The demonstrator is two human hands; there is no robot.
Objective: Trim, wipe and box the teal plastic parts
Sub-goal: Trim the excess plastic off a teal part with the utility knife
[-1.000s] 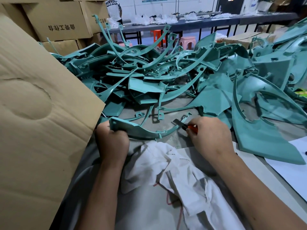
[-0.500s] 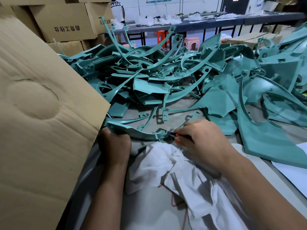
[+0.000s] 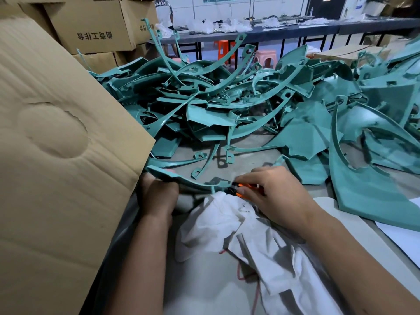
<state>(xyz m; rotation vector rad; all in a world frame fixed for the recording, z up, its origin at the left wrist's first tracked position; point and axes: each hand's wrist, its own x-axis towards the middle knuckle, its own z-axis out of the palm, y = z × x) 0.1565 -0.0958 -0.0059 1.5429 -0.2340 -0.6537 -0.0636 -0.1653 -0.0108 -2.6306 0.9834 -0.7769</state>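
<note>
My left hand grips the left end of a curved teal plastic strip that lies low over the grey table. My right hand holds a small orange-and-black trimming knife, its tip against the strip's right end. A crumpled white cloth lies just below both hands. Behind them rises a big pile of teal parts.
A large cardboard box flap stands close on the left, touching my left hand's side. A wide teal panel lies at the right, with white paper beyond it. Stacked cartons and a long bench are farther back.
The knife hand has slid left along the strip, from its raised right tip to the end near the cloth. The strip has dropped lower and flatter. My left hand keeps its grip.
</note>
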